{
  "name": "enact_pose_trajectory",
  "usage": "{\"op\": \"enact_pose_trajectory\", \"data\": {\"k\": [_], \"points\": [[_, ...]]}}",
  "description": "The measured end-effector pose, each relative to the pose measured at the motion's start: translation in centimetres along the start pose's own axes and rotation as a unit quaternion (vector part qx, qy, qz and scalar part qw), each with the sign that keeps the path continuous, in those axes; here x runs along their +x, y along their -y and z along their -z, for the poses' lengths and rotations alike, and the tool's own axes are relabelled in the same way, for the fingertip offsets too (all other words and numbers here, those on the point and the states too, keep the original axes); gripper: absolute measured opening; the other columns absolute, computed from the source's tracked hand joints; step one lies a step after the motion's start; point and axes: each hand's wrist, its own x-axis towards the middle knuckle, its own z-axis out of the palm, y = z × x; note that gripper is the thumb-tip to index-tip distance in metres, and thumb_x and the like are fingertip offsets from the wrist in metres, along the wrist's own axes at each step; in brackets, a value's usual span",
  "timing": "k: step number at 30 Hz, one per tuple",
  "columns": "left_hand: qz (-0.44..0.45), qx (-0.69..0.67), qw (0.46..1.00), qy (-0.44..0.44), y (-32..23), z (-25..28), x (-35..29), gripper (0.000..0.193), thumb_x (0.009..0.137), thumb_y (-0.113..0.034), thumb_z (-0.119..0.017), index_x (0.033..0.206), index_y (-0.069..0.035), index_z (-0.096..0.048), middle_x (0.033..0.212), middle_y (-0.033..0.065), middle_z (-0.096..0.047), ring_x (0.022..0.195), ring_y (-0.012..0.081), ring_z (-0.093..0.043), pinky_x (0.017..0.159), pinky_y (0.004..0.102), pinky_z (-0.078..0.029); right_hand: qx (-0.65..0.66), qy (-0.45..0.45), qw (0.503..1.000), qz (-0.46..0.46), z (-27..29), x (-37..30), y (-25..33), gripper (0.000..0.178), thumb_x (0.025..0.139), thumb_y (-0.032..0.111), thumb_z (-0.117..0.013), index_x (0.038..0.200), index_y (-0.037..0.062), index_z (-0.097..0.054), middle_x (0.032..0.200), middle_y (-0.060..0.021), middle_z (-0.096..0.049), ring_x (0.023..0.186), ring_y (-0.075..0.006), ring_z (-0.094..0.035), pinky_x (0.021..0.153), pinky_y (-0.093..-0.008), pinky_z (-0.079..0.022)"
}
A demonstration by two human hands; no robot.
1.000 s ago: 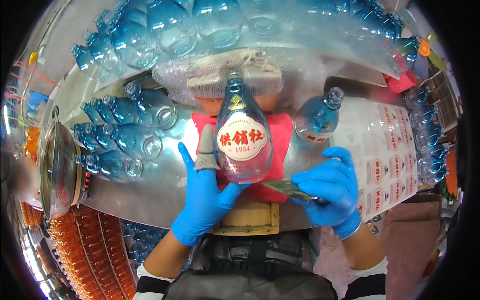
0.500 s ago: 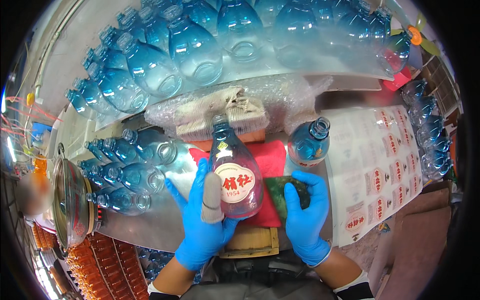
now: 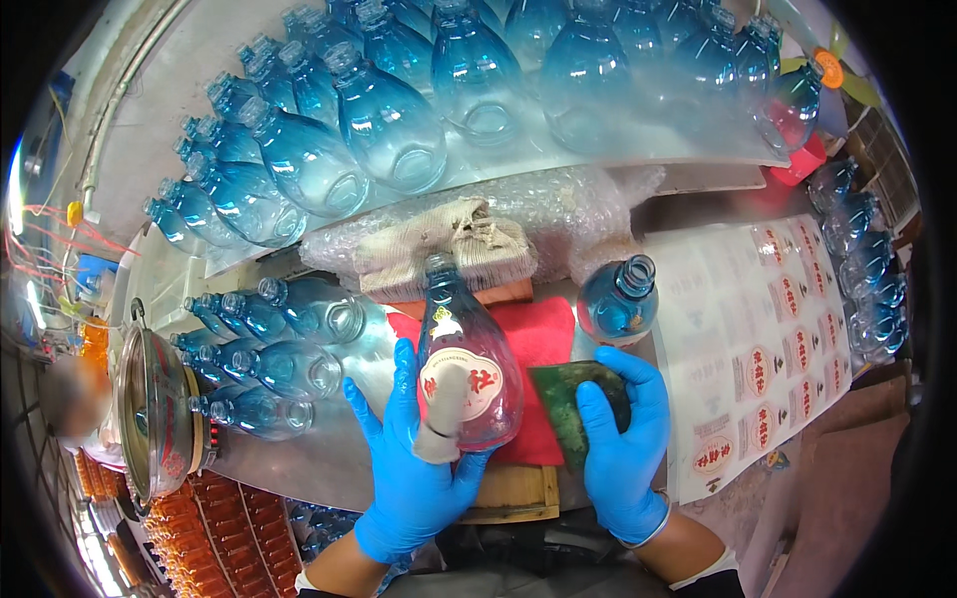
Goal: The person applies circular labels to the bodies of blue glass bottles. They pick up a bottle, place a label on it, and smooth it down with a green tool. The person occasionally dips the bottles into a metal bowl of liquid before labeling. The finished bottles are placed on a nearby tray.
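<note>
Glass btl [image 3: 478, 342], blue fading to clear, neck twd 12, white label [image 3: 486, 387] w/ red print. L hand [image 3: 419, 488]: fingers spread, one over label; R hand [image 3: 626, 448]: fingers pinch green pad [image 3: 564, 404] at 4.

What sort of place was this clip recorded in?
Probably a small bottle-labelling workshop: blue glass bottles stand crowded at the back, a sheet of printed labels lies on the right, and a labelled bottle rests over a red cloth.
</note>
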Motion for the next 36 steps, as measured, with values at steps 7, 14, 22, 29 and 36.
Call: {"op": "enact_pose_trajectory", "data": {"k": [7, 14, 22, 29, 36], "points": [[0.038, -0.062, 0.997, -0.034, 1.7, -2.7, -0.9, 0.087, 0.078, -0.023, -0.061, 0.137, 0.01, -0.006, 0.135, 0.0205, -0.035, 0.128, 0.0296, -0.032, 0.106, 0.0531, 0.013, -0.163, 0.095, 0.965, 0.183, -2.3, 3.4, 2.6, 0.025, 0.078, 0.006, -0.067, 0.102, 0.0038, -0.062, 0.087, -0.0104, -0.063, 0.078, -0.0167, -0.062, 0.07, -0.0264, -0.049], [0.022, -0.058, 0.998, -0.011, 2.4, -3.1, -0.8, 0.087, 0.078, -0.032, -0.062, 0.137, 0.009, -0.011, 0.138, 0.0212, -0.031, 0.131, 0.0321, -0.027, 0.106, 0.0554, 0.011, -0.166, 0.053, 0.974, 0.143, -3.0, 3.3, 2.3, 0.025, 0.078, 0.004, -0.066, 0.102, 0.001, -0.061, 0.09, -0.0108, -0.063, 0.078, -0.0157, -0.062, 0.069, -0.0261, -0.049], [-0.087, -0.194, 0.976, 0.045, 4.6, 2.8, 2.8, 0.077, 0.067, -0.053, -0.069, 0.131, -0.016, -0.046, 0.13, 0.0189, -0.043, 0.12, 0.0328, -0.043, 0.104, 0.0575, -0.011, -0.179, 0.035, 0.967, 0.18, -2.1, 3.4, 2.9, 0.027, 0.076, -0.001, -0.067, 0.102, 0.0001, -0.061, 0.093, -0.0107, -0.061, 0.084, -0.0174, -0.059, 0.074, -0.0261, -0.048], [-0.093, -0.204, 0.973, 0.054, 5.8, 2.6, 4.9, 0.092, 0.067, -0.054, -0.068, 0.139, -0.01, -0.031, 0.128, 0.0149, -0.046, 0.112, 0.0319, -0.049, 0.103, 0.0536, -0.019, -0.212, 0.164, 0.939, 0.217, -1.0, 5.3, 4.8, 0.027, 0.068, -0.001, -0.071, 0.095, 0.0013, -0.066, 0.08, -0.0094, -0.062, 0.071, -0.0184, -0.057, 0.064, -0.0279, -0.045], [-0.035, -0.299, 0.954, 0.017, 4.6, -1.4, 1.2, 0.109, 0.067, -0.037, -0.078, 0.142, -0.004, -0.006, 0.135, 0.0181, -0.038, 0.124, 0.031, -0.04, 0.104, 0.0399, -0.026, -0.343, 0.32, 0.775, 0.423, -6.0, 9.4, 7.5, 0.032, 0.068, 0.011, -0.071, 0.099, 0.0125, -0.066, 0.073, -0.0017, -0.059, 0.063, -0.021, -0.051, 0.061, -0.0327, -0.037]]}}
